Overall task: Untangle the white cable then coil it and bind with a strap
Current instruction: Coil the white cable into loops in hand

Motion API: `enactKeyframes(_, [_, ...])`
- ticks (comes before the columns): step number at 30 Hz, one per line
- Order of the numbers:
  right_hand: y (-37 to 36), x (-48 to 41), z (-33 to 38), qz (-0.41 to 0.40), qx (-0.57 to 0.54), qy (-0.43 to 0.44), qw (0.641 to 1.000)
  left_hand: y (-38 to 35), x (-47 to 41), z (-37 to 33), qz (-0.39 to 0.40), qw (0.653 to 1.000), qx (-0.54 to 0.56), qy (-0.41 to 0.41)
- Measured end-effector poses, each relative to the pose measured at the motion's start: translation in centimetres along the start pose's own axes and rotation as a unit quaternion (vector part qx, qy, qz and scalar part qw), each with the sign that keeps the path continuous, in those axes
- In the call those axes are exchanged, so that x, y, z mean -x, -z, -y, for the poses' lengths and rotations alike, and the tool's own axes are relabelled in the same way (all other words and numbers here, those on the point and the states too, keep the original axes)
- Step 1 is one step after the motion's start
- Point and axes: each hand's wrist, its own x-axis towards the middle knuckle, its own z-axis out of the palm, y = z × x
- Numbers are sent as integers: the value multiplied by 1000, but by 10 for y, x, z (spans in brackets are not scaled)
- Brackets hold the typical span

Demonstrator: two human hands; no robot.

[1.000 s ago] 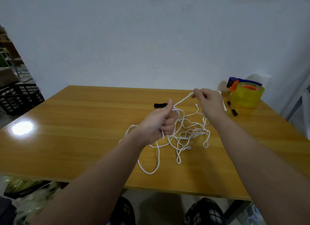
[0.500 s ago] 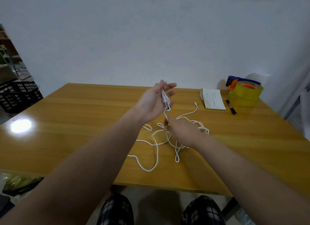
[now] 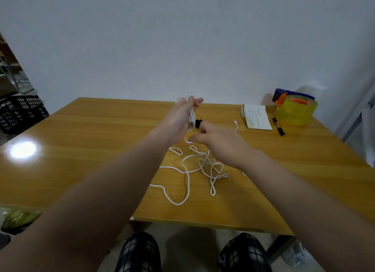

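Strap point(image 3: 198, 122), one; white cable point(image 3: 168, 167), one, in left hand point(image 3: 181, 118) and right hand point(image 3: 220, 143).

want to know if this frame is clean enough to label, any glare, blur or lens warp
Head view: a bright glare spot on the table near its left edge; the left hand and right hand are slightly blurred, so their hold on the white cable looks soft; wide-angle warp stretches both forearms toward the bottom corners.

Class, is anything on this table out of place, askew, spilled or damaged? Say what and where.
Only the white cable: it sprawls in tangled loops across the table, one end held up by the left hand. The notebook, marker and tape dispenser sit at the far right; nothing looks spilled or damaged.
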Motion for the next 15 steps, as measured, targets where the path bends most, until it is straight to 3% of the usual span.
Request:
enactKeyframes(4, [13,-8,-8,-87,-71,27,993,-8,6,2,39,999,7,26])
enactKeyframes(8, [25,-8,-16,-126,-214,-56,967,-7,13,5,45,996,-72,17])
enactKeyframes(15, [23,-6,-31,-120,-110,-185,969,-6,24,0,124,960,-250,18])
